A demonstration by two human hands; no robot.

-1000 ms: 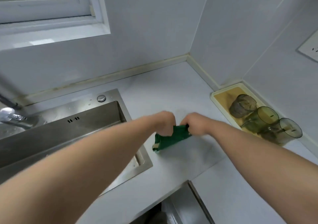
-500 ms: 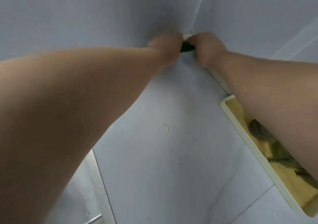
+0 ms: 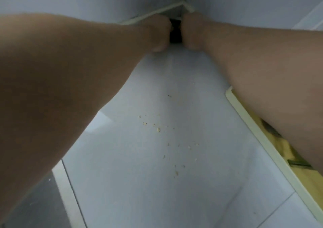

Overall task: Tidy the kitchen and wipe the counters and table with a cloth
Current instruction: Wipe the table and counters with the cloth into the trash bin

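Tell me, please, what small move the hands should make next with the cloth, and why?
Probably draw the cloth back along the counter toward the body. Both the left hand and right hand grip it at the far corner, while crumbs lie unswept on the counter between the forearms.

The small bunched cloth (image 3: 175, 34) looks almost black in the shadow. The smooth counter top (image 3: 132, 184) is pale bluish white, flecked with tan crumbs (image 3: 158, 129). The flat rectangular tray (image 3: 253, 129) has a cream rim and an ochre-yellow floor.
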